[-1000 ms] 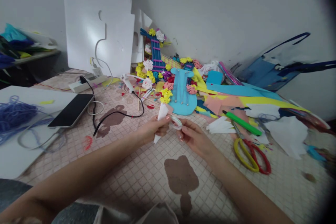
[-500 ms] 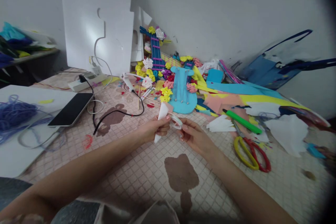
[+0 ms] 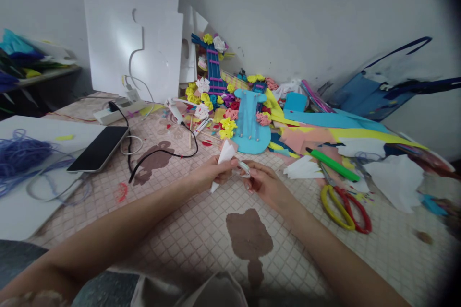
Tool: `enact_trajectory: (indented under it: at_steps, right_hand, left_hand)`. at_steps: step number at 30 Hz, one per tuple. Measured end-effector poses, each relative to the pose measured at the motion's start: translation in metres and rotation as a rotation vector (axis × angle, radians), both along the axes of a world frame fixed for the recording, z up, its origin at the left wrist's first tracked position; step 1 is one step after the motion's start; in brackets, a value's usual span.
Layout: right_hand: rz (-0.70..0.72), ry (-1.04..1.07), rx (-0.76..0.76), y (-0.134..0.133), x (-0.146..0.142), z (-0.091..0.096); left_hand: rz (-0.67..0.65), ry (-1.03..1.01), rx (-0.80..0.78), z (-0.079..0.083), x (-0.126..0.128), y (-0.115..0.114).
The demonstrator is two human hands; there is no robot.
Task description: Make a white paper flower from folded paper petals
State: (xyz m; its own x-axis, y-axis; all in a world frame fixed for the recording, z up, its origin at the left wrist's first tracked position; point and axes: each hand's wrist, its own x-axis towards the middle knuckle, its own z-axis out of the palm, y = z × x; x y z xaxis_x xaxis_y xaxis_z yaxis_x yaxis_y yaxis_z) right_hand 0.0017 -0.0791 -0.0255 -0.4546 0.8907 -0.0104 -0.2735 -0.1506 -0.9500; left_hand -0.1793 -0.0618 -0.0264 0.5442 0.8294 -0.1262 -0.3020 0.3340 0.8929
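Note:
A folded piece of white paper (image 3: 226, 151) is pinched in my left hand (image 3: 212, 174), its pointed top rising above the thumb and a corner showing below the fingers. Close beside it, my right hand (image 3: 268, 185) has its fingertips closed on a small white ring with a greenish edge, which looks like a roll of tape (image 3: 244, 168). The ring nearly touches my left thumb. Both hands are just above the tiled-pattern tabletop, in front of a light-blue guitar-shaped cutout (image 3: 260, 141). The palm sides of both hands are hidden.
Scissors (image 3: 338, 208) with yellow and red handles lie at right, near a green cutter (image 3: 334, 165) and paper scraps (image 3: 302, 168). A glue gun (image 3: 175, 111) with a black cord, a phone (image 3: 99, 148) and purple yarn (image 3: 25, 148) are at left. Paper flowers (image 3: 227, 128) crowd the back.
The paper in my left hand has turned slightly, showing more of a fan-like fold. The ring in my right hand has tilted and appears narrower. Both hands stay in nearly the same place.

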Motion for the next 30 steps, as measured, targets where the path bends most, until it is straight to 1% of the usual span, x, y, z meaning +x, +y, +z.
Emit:
enact_trajectory:
  at_steps: [6,12,19,22,27,29,30]
  right_hand:
    - [0.034,-0.005,0.022,0.0002,0.0006,-0.0005]
    - [0.060,-0.005,0.055,0.0013,0.0021,-0.0033]
    - [0.031,0.024,0.043,0.0003,0.0006,-0.0014]
    - [-0.013,0.013,0.013,0.0006,-0.0006,-0.0005]
    - [-0.067,-0.102,0.002,-0.0008,-0.0021,-0.0013]
    - [-0.065,-0.112,-0.011,-0.0015,-0.0023,-0.0015]
    - [-0.060,-0.095,-0.018,-0.0017,-0.0023,-0.0015]
  left_hand:
    - [-0.040,-0.093,-0.091,-0.0011,0.0000,0.0009]
    - [-0.024,-0.119,-0.115,-0.0009,0.0002,0.0012]
    - [0.016,-0.146,-0.158,0.0021,0.0012,0.0012]
    - [0.022,-0.095,-0.115,0.0029,-0.0013,0.0036]
    - [0.035,0.130,0.106,0.0042,-0.0048,0.0047]
    - [0.038,0.155,0.127,0.0039,-0.0043,0.0039]
    - [0.039,0.124,0.096,0.0033,-0.0037,0.0036]
